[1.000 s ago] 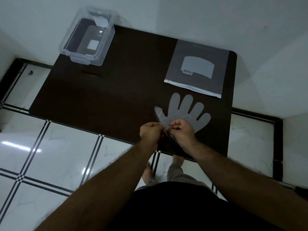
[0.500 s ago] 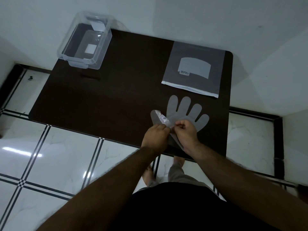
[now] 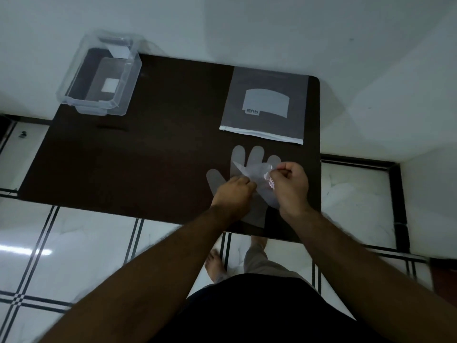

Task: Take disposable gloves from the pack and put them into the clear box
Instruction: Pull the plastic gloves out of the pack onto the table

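Observation:
A thin translucent disposable glove point(image 3: 238, 158) lies flat on the dark table, fingers pointing away from me. My left hand point(image 3: 235, 193) presses on its palm area near the thumb. My right hand point(image 3: 290, 183) pinches a loose, crumpled layer of glove film point(image 3: 257, 170) and holds it lifted and folded over to the right. The grey glove pack point(image 3: 265, 105) lies flat behind the glove, white edge toward me. The clear box point(image 3: 101, 75) stands open at the table's far left corner, with only a white label showing inside.
The dark table point(image 3: 148, 157) stands against a white wall, and its near edge runs just below my hands. White floor tiles with dark stripes lie beneath. My bare feet point(image 3: 215, 266) show under the table edge.
My right hand has moved right and away from me, peeling the film layer over the glove. My left hand stayed low on the glove. The flat glove's thumb now shows at the left.

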The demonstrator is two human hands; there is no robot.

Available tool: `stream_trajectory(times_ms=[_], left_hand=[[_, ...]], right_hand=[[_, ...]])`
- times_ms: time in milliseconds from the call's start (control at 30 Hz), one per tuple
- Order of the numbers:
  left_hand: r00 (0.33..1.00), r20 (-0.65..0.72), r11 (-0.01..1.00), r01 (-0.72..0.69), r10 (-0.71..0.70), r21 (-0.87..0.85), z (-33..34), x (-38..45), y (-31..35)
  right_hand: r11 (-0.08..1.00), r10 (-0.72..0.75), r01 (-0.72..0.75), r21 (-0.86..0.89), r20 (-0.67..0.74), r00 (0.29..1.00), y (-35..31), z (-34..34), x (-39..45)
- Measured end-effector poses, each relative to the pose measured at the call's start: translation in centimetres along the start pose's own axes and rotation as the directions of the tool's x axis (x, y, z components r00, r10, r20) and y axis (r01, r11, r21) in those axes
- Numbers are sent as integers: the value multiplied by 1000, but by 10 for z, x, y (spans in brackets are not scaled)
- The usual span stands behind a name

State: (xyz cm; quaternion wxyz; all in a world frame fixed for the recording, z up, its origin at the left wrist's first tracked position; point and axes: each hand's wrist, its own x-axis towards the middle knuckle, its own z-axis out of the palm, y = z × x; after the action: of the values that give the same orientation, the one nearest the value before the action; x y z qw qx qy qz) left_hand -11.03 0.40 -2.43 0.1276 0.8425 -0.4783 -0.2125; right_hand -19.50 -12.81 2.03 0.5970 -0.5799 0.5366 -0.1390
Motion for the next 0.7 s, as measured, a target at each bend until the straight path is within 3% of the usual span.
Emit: stream_trajectory(times_ms=[233,467,700], left_hand=[[989,119,977,-113,93,181,2,33,14],[975,201,965,-137,92,222,5,39,18],[963,269,973,-91,31,211,-11,50,27]], right_hand=[[997,-77,78,13,-78,994,-17,-20,10],[989,-143,146,24,-102,984,-43,-38,14],[958,-288,288,3,-38,957,-97,-61,11]])
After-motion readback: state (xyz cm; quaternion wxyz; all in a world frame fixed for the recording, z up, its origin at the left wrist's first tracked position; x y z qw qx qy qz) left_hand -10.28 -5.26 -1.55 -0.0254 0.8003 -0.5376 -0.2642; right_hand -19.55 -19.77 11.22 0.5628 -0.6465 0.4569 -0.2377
